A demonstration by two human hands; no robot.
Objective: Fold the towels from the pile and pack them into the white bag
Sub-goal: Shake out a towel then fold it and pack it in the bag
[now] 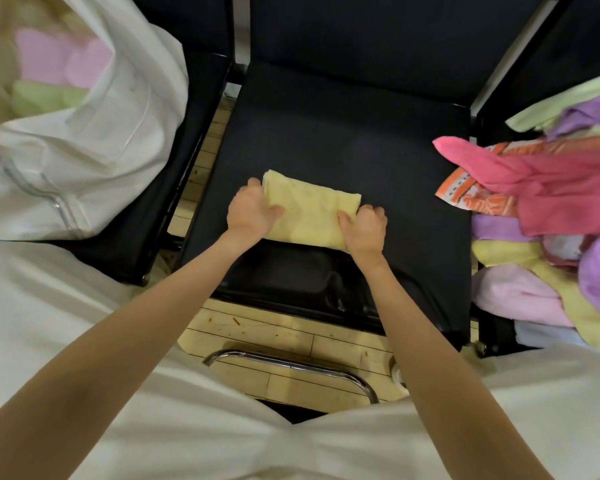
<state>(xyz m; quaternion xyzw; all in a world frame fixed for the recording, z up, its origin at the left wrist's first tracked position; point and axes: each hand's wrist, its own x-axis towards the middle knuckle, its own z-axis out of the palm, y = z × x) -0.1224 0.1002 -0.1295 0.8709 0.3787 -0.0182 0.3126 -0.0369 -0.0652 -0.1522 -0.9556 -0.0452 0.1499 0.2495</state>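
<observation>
A folded pale yellow towel (309, 209) lies on the black seat (343, 133) of the middle chair. My left hand (252, 211) grips its left end, thumb on top and fingers curled round the edge. My right hand (364, 226) grips its right end the same way. The white bag (84, 140) stands open on the chair to the left, with pink and green folded towels (56, 74) inside. The pile of unfolded towels (548, 220), pink, purple, yellow and orange-patterned, rests on the chair to the right.
A bright pink towel (499, 174) from the pile hangs over onto the middle seat's right edge. A chrome chair frame (291, 367) stands on the wooden floor (257, 334) near my legs. Gaps separate the three chairs.
</observation>
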